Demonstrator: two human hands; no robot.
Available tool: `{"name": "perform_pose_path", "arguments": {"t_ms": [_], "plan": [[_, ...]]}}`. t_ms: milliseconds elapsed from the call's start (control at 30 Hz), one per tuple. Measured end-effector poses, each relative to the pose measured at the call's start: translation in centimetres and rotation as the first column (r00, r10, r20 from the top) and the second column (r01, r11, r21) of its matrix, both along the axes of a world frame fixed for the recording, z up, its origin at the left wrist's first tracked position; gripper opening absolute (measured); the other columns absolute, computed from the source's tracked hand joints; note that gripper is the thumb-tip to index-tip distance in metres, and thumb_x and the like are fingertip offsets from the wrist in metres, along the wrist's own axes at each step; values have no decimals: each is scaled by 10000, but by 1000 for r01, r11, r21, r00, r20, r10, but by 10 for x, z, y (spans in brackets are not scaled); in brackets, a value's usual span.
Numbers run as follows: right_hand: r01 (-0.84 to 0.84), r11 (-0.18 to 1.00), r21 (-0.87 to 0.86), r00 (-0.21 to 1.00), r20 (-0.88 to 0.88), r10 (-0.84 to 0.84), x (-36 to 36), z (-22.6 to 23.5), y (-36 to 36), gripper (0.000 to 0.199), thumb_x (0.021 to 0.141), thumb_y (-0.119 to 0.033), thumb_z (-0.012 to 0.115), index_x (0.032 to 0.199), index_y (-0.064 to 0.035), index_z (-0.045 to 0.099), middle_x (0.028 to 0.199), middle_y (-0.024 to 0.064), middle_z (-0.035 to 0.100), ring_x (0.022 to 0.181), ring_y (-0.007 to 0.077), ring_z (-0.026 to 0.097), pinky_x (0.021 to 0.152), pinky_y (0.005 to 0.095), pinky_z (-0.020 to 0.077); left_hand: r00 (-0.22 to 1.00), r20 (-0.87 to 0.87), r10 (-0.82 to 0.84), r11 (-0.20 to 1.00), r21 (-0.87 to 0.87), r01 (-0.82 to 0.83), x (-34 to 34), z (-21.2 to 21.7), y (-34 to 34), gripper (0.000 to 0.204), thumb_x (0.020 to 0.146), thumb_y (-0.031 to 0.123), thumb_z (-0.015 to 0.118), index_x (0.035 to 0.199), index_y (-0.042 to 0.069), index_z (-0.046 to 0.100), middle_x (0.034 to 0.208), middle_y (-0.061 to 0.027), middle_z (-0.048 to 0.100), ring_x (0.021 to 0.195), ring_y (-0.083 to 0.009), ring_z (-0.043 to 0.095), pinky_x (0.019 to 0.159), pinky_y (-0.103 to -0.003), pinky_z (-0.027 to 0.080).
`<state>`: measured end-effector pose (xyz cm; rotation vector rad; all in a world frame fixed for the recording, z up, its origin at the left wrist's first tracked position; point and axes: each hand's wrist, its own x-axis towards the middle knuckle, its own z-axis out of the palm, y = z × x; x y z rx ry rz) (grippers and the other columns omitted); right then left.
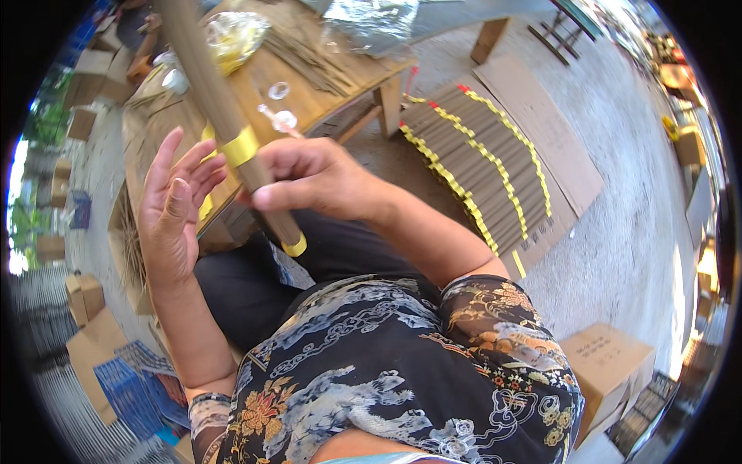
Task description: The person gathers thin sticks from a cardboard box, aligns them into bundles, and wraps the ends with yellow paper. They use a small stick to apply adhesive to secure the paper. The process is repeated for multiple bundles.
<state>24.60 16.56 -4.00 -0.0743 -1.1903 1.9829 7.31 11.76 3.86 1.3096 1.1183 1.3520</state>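
Observation:
A long brown stick bundle (199,73) slants from the upper edge down toward my lap. One yellow band (240,146) wraps it partway along, and another yellow band (295,246) rings its lower end. My right hand (321,179) is closed round the bundle just below the upper band. Beside the bundle, my left hand (174,213) is raised with its fingers apart and slightly curled, holding nothing. Bits of yellow show behind its fingers.
Before me, a wooden table (309,104) bears loose brown strips (305,58), tape rolls (284,121) and a plastic bag (234,40). At right, yellow-banded brown bundles (479,155) lie side by side on flat cardboard (568,166). A carton (607,363) stands at lower right.

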Motion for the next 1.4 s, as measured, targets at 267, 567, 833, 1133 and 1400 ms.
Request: {"name": "perform_pose_path", "arguments": {"t_ms": [267,567,833,1133,1400], "plan": [[833,493,-252,549,490,-677,168,-130,27,217,791,-147,638,962,-27,578,840,12,593,763,93,539,717,263,449,998,51,21,964,-266,-6,-20,-46,30,392,890,149,483,1209,-64,403,1048,-212,569,883,-236,601,799,-330,487],[998,-50,33,-47,954,-298,313,-332,-63,231,753,-229,675,758,-33,554,694,19,549,579,104,497,511,233,442,993,-54,101,919,-379,-113,-20,-65,53,361,893,120,466,1195,-69,410,1023,-202,577,864,-217,603,801,-309,493],[986,-39,165,-166,986,-28,360,-381,-77,572,684,-232,735,1105,79,507,854,140,608,638,181,574,497,267,478,985,-133,109,898,-411,-155,-11,-64,64,373,888,126,480,1197,-70,405,1019,-194,581,865,-206,603,799,-307,496],[925,223,309,-309,950,-35,396,-452,-71,369,734,-353,663,886,-21,613,829,125,633,684,259,598,518,390,462,933,-240,267,843,-411,-347,-30,-57,36,394,868,165,522,1169,-69,419,995,-176,589,837,-213,609,764,-309,492],[969,-220,111,-169,950,-264,362,-391,-46,244,785,-126,627,657,-54,433,513,21,408,403,104,334,347,258,239,855,-132,502,798,-312,-516,-107,-64,-29,194,871,172,518,977,12,535,858,-100,615,740,-156,606,690,-275,503]]}}
